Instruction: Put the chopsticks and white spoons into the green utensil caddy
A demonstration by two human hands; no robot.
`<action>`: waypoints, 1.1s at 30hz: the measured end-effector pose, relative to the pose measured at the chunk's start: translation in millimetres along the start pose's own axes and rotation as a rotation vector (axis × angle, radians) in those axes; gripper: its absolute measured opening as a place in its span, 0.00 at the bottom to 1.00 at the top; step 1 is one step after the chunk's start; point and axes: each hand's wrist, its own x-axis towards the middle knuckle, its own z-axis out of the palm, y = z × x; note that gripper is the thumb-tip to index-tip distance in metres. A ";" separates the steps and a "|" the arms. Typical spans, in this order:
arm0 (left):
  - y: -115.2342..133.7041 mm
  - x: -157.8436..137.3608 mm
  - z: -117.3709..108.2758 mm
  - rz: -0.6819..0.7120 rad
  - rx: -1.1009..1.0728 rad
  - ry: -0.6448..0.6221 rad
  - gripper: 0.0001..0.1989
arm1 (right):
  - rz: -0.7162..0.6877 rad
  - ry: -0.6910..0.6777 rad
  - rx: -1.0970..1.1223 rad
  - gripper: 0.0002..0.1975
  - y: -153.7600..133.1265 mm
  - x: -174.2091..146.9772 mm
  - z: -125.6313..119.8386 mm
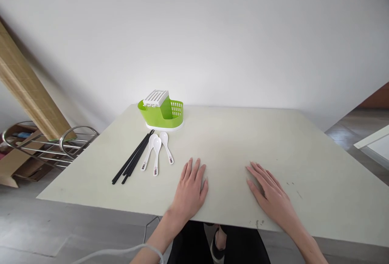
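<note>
Head-camera footage shows nothing gripped: the left hand (191,189) is laid palm down near the table's (319,183) near edge, fingers straight and slightly spread, and the right hand (269,193) is laid the same way further along that edge, fingers splayed and angled toward the middle of the top. Both hands are empty and flat, with their weight seemingly rested on the surface, so that no object is touched by either.

Closest to the left hand, the three white spoons (157,152) are set just beyond its fingertips and a little toward the table's left edge. They are laid side by side with bowls pointed to the far edge and handles fanned toward the near edge, which leaves the handles turned to the person and easy to take. Just beside them, on the side of the left edge, the black chopsticks (133,158) are gathered in a loose bundle, slanted from the far side down toward the near left corner; their far tips lie close against the spoon bowls.

Behind both, near the far edge, the green cutlery holder (162,112) is stood upright on its white drip tray, a white slotted insert on one side and an open slotted basket on the other.

Off the left edge, a metal rack (51,144) and cardboard boxes (18,162) are seen on the floor.
</note>
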 end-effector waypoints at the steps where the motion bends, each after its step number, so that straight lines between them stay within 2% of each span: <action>1: 0.2 0.1 -0.2 -0.001 0.002 -0.001 0.24 | -0.005 -0.001 0.004 0.30 0.1 -0.1 -0.1; 12: -3.2 -1.8 -2.0 0.023 -0.001 -0.021 0.25 | 0.005 -0.019 0.012 0.30 -0.4 0.3 -1.6; 16: -18.6 6.2 -17.7 0.109 0.002 -0.077 0.27 | 0.001 -0.014 -0.002 0.29 0.1 0.4 -1.1; 19: -41.0 30.7 -48.3 0.107 0.030 -0.025 0.29 | -0.008 -0.006 -0.014 0.30 1.2 0.1 0.0; 23: -81.5 79.8 -100.7 0.045 0.090 0.182 0.25 | -0.003 -0.010 -0.025 0.31 3.0 -0.6 1.5; 26: -117.4 109.1 -129.9 -0.006 0.116 0.315 0.25 | -0.005 -0.009 -0.012 0.30 3.9 -0.9 2.5; 29: -152.7 120.8 -143.5 -0.106 0.134 0.361 0.25 | -0.009 -0.001 0.009 0.29 3.8 -0.9 2.9; 33: -184.0 123.4 -147.0 -0.199 0.169 0.322 0.27 | -0.018 0.006 0.029 0.29 3.0 -0.7 2.4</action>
